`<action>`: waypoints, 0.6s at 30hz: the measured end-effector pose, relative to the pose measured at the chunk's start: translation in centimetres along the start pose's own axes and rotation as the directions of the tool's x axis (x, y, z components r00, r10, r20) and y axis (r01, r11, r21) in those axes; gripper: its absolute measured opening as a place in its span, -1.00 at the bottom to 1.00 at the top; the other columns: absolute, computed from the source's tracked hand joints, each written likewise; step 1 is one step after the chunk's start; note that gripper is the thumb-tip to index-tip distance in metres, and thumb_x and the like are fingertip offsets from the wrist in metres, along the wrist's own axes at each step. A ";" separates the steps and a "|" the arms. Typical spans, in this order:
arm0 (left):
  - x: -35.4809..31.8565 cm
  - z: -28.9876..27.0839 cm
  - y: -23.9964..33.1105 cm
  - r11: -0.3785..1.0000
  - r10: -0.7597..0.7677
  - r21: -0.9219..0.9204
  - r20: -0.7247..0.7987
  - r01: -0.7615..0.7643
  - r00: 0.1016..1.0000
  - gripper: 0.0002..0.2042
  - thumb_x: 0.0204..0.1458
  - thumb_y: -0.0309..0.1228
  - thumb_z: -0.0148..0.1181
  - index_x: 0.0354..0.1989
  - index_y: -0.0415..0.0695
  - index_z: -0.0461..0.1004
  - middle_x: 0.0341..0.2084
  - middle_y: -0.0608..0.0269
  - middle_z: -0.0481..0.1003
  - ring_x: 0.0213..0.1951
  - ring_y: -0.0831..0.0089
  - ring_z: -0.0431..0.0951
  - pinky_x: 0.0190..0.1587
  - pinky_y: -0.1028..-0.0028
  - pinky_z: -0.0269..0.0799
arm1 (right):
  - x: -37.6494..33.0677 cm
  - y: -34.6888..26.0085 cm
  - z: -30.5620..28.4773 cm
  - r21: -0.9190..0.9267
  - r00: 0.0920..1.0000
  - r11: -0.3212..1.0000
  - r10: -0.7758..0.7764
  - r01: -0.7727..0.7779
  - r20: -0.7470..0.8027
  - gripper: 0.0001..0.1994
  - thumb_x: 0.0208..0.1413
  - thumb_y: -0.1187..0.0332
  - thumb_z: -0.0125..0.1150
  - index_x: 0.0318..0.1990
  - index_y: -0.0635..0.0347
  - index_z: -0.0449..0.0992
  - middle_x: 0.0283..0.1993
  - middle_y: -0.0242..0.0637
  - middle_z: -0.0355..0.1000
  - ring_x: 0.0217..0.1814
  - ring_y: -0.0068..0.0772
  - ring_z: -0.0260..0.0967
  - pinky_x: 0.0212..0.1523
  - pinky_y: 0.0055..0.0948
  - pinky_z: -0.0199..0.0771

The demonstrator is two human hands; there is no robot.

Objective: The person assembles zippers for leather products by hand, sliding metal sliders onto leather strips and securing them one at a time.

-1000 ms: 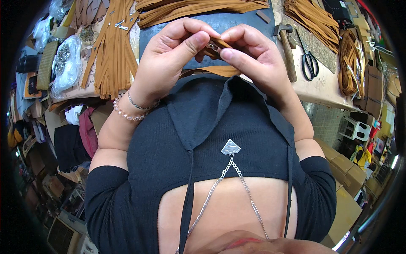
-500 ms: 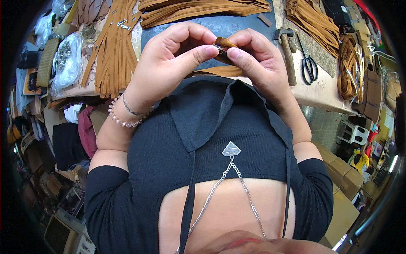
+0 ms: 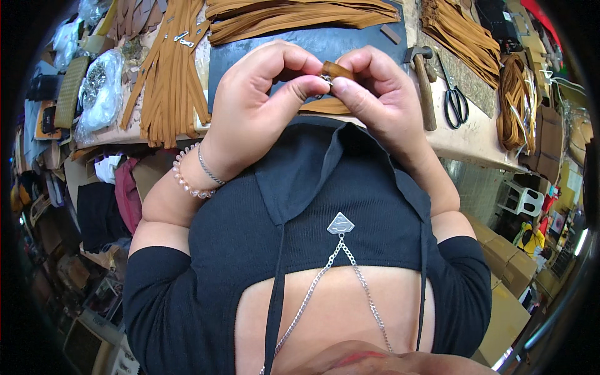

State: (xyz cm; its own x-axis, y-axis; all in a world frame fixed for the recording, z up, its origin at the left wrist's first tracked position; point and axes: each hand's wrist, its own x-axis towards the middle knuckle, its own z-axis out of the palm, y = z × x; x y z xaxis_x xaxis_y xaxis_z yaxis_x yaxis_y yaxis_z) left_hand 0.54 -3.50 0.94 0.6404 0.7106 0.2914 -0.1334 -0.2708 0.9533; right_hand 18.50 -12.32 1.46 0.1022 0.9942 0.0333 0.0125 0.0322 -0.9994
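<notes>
Both hands are working together up close here: the left hand (image 3: 262, 106) and right hand (image 3: 375, 100) are pinching a small brown strap (image 3: 334, 67) between their fingertips, with a bit of metal hardware showing right where the thumbs meet. It's being held just above the desk (image 3: 475, 134) edge, over a dark mat (image 3: 275, 40). A hammer (image 3: 423, 81) and scissors (image 3: 455, 100) are lying just right of the hands, tan strips (image 3: 169, 81) piled off to the left.
</notes>
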 end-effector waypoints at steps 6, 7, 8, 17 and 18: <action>0.4 -0.8 1.5 0.922 0.239 0.278 0.134 -0.268 0.962 -0.84 -0.04 -0.54 0.36 -0.30 -0.23 0.52 -0.37 0.17 0.52 -0.30 0.35 0.51 -0.18 0.47 0.41 | -0.4 -0.3 0.1 0.264 0.992 0.963 0.022 -0.055 0.125 -0.85 0.27 0.40 0.16 -0.11 0.27 0.40 -0.20 -0.37 0.43 -0.22 -0.63 0.41 -0.14 -0.61 0.43; 0.3 -0.8 1.7 0.920 0.245 0.281 0.128 -0.272 0.961 -0.84 -0.04 -0.54 0.36 -0.30 -0.23 0.52 -0.37 0.17 0.52 -0.30 0.35 0.51 -0.18 0.47 0.41 | -0.5 -0.4 -0.1 0.231 0.988 0.971 0.026 -0.061 0.151 -0.86 0.27 0.40 0.15 -0.12 0.26 0.40 -0.21 -0.38 0.43 -0.22 -0.65 0.39 -0.15 -0.62 0.42; 0.3 -0.8 1.9 0.918 0.250 0.280 0.134 -0.279 0.959 -0.83 -0.05 -0.53 0.37 -0.30 -0.23 0.53 -0.36 0.17 0.52 -0.30 0.35 0.52 -0.19 0.46 0.42 | -0.4 -0.5 -0.3 0.237 0.985 0.969 0.033 -0.073 0.168 -0.86 0.28 0.40 0.15 -0.12 0.26 0.40 -0.20 -0.39 0.43 -0.21 -0.66 0.38 -0.14 -0.62 0.42; 0.4 -0.9 2.1 0.912 0.265 0.279 0.162 -0.301 0.951 -0.79 -0.06 -0.51 0.38 -0.23 -0.23 0.56 -0.34 0.17 0.54 -0.29 0.36 0.54 -0.18 0.47 0.44 | -0.4 -0.1 -0.1 0.305 0.988 0.951 0.010 -0.056 0.153 -0.86 0.29 0.40 0.13 -0.09 0.23 0.38 -0.17 -0.40 0.41 -0.16 -0.65 0.38 -0.11 -0.61 0.42; 0.4 -0.9 2.2 0.947 0.197 0.229 0.145 -0.226 0.970 -0.80 -0.03 -0.52 0.36 -0.22 -0.23 0.55 -0.32 0.19 0.53 -0.28 0.40 0.53 -0.17 0.50 0.42 | -0.4 -0.1 0.0 0.282 0.992 0.959 -0.008 -0.028 0.126 -0.86 0.28 0.42 0.13 -0.09 0.24 0.38 -0.18 -0.40 0.41 -0.15 -0.64 0.38 -0.10 -0.60 0.43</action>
State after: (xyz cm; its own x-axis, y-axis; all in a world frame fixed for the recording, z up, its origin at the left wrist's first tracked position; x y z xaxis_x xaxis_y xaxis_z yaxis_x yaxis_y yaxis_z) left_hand -0.12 -3.23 3.22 0.7042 0.5419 0.4588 -0.0982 -0.5656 0.8188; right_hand 18.48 -12.74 1.52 -0.0245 0.9989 0.0396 -0.2711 0.0315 -0.9620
